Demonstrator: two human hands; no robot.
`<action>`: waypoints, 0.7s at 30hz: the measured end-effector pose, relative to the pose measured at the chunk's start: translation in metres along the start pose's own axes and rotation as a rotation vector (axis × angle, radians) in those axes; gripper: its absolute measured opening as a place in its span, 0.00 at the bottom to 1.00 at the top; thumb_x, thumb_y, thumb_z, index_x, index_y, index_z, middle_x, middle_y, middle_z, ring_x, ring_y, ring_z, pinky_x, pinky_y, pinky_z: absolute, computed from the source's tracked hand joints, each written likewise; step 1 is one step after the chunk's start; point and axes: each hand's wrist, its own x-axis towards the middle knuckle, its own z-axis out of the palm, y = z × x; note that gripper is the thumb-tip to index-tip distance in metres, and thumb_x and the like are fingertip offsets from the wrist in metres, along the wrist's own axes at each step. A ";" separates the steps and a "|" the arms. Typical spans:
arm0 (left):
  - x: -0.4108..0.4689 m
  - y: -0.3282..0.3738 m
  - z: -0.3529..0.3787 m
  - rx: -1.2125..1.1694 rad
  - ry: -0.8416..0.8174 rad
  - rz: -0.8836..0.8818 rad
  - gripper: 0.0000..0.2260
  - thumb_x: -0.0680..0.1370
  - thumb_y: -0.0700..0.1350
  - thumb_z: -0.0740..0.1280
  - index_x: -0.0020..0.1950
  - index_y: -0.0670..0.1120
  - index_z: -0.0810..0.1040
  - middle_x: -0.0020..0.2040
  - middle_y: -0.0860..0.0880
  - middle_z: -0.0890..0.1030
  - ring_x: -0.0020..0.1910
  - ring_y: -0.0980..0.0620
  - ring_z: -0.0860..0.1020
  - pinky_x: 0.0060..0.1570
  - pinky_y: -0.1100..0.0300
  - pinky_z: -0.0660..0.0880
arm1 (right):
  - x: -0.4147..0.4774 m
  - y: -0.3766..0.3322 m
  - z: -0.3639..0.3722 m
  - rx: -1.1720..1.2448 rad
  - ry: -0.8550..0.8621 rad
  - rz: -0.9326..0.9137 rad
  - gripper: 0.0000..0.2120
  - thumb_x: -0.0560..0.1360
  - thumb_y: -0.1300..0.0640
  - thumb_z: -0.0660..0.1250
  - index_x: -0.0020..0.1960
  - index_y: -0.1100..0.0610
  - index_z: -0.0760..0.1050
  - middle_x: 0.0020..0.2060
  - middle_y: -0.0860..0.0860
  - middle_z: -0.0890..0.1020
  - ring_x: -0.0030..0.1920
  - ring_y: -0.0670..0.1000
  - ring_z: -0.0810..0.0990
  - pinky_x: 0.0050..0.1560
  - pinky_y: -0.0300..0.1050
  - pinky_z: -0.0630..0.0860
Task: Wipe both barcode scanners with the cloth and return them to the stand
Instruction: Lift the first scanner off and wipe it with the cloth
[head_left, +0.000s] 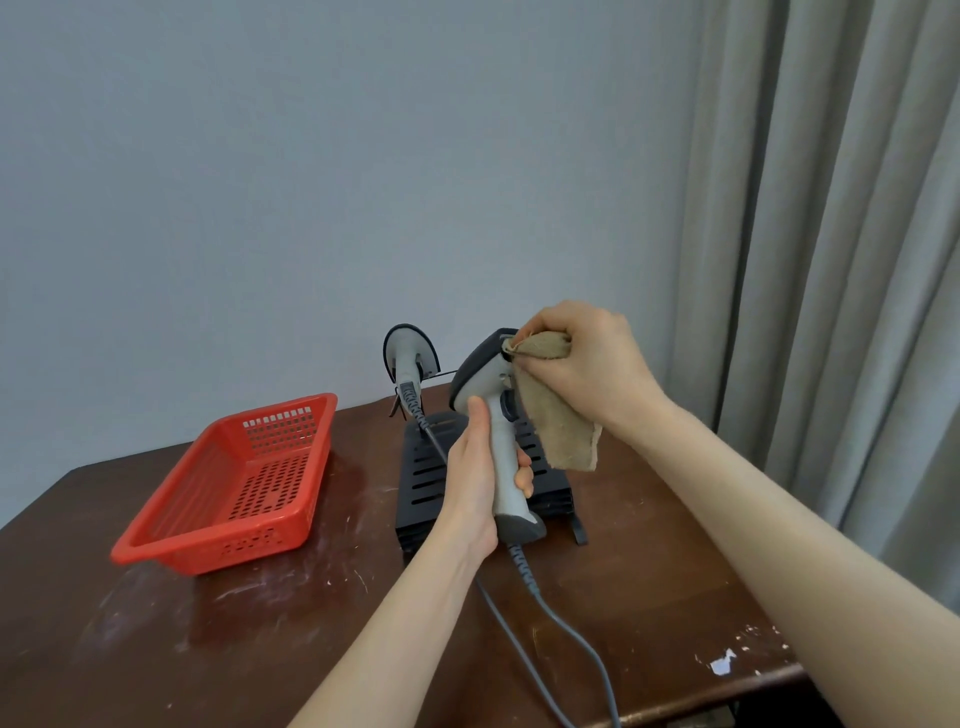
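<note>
**Scanner (485, 376) upright in hand, cloth (558, 431) at its head**

Left hand (470, 483) grips the grey-white scanner by the handle. Its fingers and thumb are wrapped right round, and it holds the scanner upright just above the black slotted stand (423, 478). The dark-rimmed head tips toward eleven o'clock.

The right hand (584, 364) comes in from three o'clock with its fingers bunched tight on the tan cloth. It presses a folded corner against the top of the scanner's head. The rest of the cloth hangs loose toward five o'clock, in front of the stand.

A coiled grey cable (523, 567) leaves the butt of the handle and runs toward six o'clock, off the near edge of the table (260, 649).

The second scanner (408, 353) sits raised at the back of the stand, at about ten o'clock from the held one. Its head is up and its own coiled lead drops down behind the left hand.

A red perforated basket (234, 483) lies at nine o'clock from the stand, well apart from it, on the scuffed dark-brown tabletop. A grey curtain (831, 260) hangs at three o'clock.
</note>
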 end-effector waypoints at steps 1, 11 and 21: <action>0.000 0.000 -0.001 -0.006 0.000 -0.003 0.24 0.74 0.64 0.60 0.44 0.42 0.72 0.26 0.47 0.72 0.20 0.53 0.67 0.20 0.63 0.66 | 0.000 0.005 0.000 -0.121 -0.005 0.035 0.05 0.72 0.57 0.67 0.44 0.51 0.81 0.43 0.48 0.80 0.44 0.51 0.77 0.40 0.42 0.71; 0.000 0.000 -0.001 -0.045 -0.005 -0.039 0.25 0.72 0.65 0.60 0.43 0.42 0.72 0.26 0.47 0.72 0.19 0.53 0.67 0.20 0.64 0.66 | 0.005 0.011 -0.004 -0.208 -0.059 0.064 0.04 0.74 0.52 0.67 0.47 0.49 0.79 0.43 0.48 0.79 0.45 0.52 0.77 0.41 0.43 0.70; 0.000 -0.002 -0.005 -0.193 -0.099 -0.058 0.25 0.69 0.66 0.60 0.48 0.45 0.75 0.47 0.47 0.83 0.19 0.55 0.67 0.19 0.66 0.67 | 0.002 0.042 -0.004 0.425 0.126 0.488 0.21 0.70 0.69 0.64 0.60 0.52 0.75 0.49 0.50 0.79 0.53 0.52 0.78 0.49 0.44 0.77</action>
